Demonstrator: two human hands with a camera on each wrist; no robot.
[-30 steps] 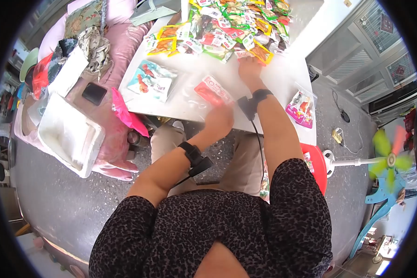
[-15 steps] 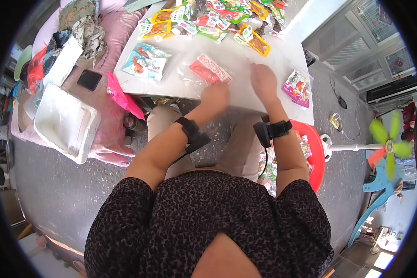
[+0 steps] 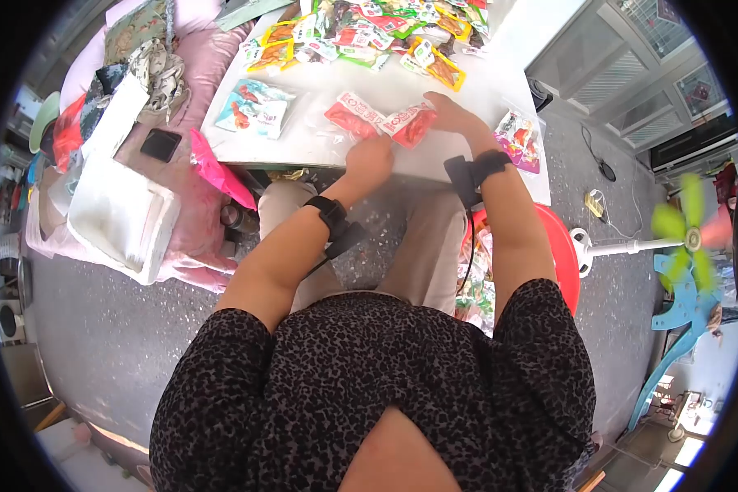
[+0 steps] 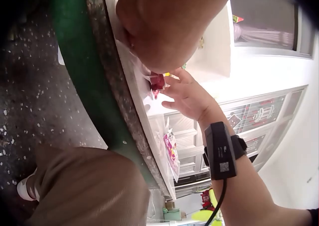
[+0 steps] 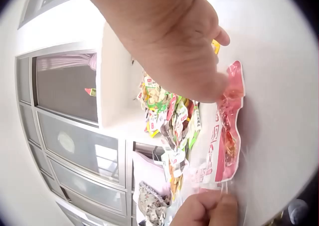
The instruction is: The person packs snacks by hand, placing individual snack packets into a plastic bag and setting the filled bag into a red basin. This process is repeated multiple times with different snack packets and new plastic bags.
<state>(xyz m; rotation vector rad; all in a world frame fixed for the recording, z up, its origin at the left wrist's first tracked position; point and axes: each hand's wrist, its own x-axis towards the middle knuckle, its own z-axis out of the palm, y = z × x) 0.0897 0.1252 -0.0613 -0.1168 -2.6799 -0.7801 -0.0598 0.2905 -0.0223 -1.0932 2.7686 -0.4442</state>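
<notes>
Two red-and-white snack packets lie side by side at the table's front, the left packet [image 3: 351, 117] and the right packet [image 3: 410, 125]. My left hand [image 3: 371, 161] is just below them. In the right wrist view its thumb and finger pinch clear plastic [image 5: 224, 187], a bag edge at the near end of a red packet [image 5: 230, 131]. My right hand [image 3: 461, 121] is at the right packet's far side. Its fingers look spread in the left wrist view, where the right hand [image 4: 187, 96] reaches toward red wrapping [image 4: 157, 81]. My left fingers are hidden there.
A heap of colourful snack packets [image 3: 369, 37] covers the table's back. A blue-and-white bag [image 3: 254, 109] lies left, a purple bag [image 3: 521, 141] at the right edge. A red basin [image 3: 559, 254] of packets stands below. On the pink bed are a phone [image 3: 161, 144] and a white foam box [image 3: 119, 221].
My right hand has come back from the heap to the front of the table. A second red packet now lies beside the first. My left hand stays near the first packet.
</notes>
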